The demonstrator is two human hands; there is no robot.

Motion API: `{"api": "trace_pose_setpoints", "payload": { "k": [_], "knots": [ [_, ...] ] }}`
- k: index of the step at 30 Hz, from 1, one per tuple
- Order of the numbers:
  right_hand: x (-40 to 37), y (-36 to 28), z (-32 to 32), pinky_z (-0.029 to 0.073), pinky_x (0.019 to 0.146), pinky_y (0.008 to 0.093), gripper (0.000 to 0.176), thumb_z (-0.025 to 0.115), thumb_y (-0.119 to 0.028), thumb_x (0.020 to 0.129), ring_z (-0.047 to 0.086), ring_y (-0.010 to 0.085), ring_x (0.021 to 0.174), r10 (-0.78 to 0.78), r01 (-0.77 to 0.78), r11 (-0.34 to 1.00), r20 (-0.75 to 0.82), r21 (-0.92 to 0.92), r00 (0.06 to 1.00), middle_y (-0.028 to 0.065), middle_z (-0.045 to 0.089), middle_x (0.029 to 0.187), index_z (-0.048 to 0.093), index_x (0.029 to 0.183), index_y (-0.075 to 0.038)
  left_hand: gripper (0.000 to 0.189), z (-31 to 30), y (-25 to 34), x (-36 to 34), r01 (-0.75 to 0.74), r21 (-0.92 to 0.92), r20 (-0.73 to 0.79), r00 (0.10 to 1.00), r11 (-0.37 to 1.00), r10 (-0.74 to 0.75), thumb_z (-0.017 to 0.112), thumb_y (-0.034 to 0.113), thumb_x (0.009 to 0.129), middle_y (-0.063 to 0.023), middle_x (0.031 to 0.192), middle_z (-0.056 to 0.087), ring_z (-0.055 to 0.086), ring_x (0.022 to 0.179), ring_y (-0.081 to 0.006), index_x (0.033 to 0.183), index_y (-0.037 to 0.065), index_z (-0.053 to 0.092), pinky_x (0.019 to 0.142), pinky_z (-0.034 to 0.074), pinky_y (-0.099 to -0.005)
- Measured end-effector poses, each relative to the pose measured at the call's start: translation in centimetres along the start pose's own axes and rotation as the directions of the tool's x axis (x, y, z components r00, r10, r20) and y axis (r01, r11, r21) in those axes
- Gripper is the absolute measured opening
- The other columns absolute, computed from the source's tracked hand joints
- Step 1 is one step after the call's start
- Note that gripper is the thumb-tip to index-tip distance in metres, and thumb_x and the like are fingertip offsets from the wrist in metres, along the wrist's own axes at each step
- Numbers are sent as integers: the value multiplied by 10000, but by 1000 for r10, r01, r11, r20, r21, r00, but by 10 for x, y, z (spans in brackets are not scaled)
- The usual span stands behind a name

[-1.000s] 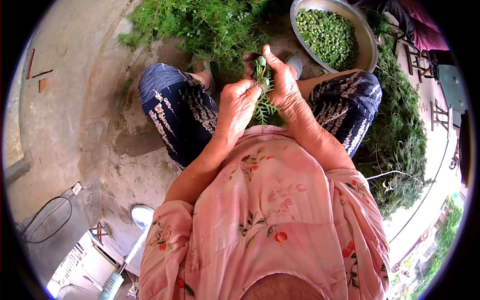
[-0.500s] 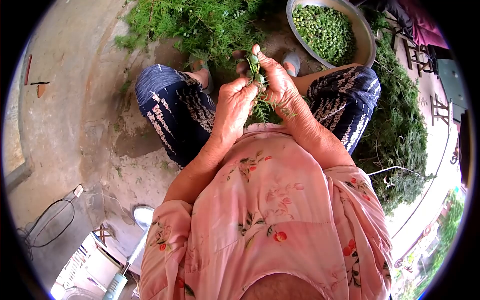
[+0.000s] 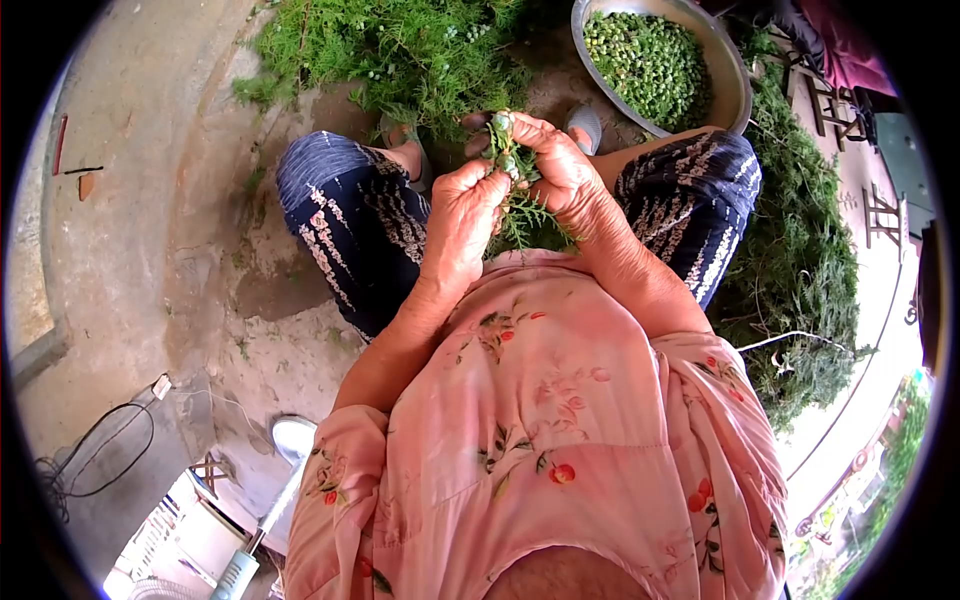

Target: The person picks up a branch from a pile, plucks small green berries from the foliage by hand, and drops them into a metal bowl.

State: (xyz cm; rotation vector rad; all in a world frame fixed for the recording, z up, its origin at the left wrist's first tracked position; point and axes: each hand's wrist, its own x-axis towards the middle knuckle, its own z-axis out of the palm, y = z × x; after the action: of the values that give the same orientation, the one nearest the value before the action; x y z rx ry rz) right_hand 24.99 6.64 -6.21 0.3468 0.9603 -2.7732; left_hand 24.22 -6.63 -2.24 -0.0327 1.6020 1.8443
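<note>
A small green sprig (image 3: 522,213) with pale green berries (image 3: 509,163) is between my two hands, above my lap. My left hand (image 3: 464,210) pinches it from the left with thumb and curled fingers. From the right, my right hand (image 3: 557,168) has its thumb and fingertips closed at a berry near the top of the sprig. Both hands nearly touch. Beyond them lies a heap of leafy green branches (image 3: 390,50), some bearing berries. A metal basin (image 3: 737,90) at the upper right holds many picked green berries (image 3: 650,70).
More cut branches (image 3: 800,250) are piled along my right side. My knees are spread on both sides of my hands. A black cable (image 3: 150,430) lies on the floor at the lower left, near a white-and-grey fan-like object (image 3: 237,574). Wooden stools (image 3: 832,110) stand at the upper right.
My right thumb, upright earlier, has bent down to the left over the top berry. The left hand keeps its pinch on the sprig with hardly any shift.
</note>
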Motion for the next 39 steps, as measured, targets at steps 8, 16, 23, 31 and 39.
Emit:
{"api": "trace_pose_setpoints", "payload": {
  "k": [8, 16, 23, 31, 39],
  "knots": [
    [0, 3, -12, 519, 653, 260, 293, 538, -263, 853, 599, 167, 758, 84, -82, 995, -39, 55, 996, 88, 609, 854, 574, 962, 7, 133, 0, -4, 4, 18, 45, 29, 999, 999, -19, 523, 114, 852, 48, 586, 448, 371, 481, -20, 816, 4, 587, 409, 292, -178],
    [2, 7, -9, 343, 380, 167, 214, 562, -289, 839, 478, 54, 509, 104, -89, 993, -214, 76, 971, -12, 560, 688, 592, 823, -78, 116, 1, -8, 9, -2, 59, 22, 1000, 998, 1, 519, 95, 844, 45, 583, 447, 369, 474, -20, 821, 5, 588, 401, 286, -184],
    [0, -1, 7, 402, 459, 242, 327, 652, -373, 767, 484, 93, 527, -22, 53, 995, -355, 80, 935, -7, 532, 625, 570, 750, -57, 120, 5, -12, 5, -36, 153, 35, 999, 988, 31, 525, 89, 847, 44, 557, 431, 356, 473, -18, 802, -4, 585, 403, 274, -188],
    [14, 8, -14, 317, 364, 265, 327, 575, -391, 820, 371, 143, 400, 15, 23, 998, -530, 66, 848, 29, 412, 558, 436, 742, -105, 180, 9, -21, 3, -32, 182, 22, 999, 983, 29, 534, 83, 840, 47, 532, 389, 324, 492, -33, 689, -16, 539, 431, 268, -216],
    [6, -10, -21, 410, 381, 233, 314, 667, -335, 759, 518, 105, 500, -24, -64, 977, -405, -203, 914, 19, 579, 667, 573, 838, -47, 160, 3, -18, 3, -39, 161, 69, 997, 986, 28, 515, 83, 848, 57, 550, 400, 315, 490, -30, 736, -17, 572, 427, 255, -211]
  ]
}}
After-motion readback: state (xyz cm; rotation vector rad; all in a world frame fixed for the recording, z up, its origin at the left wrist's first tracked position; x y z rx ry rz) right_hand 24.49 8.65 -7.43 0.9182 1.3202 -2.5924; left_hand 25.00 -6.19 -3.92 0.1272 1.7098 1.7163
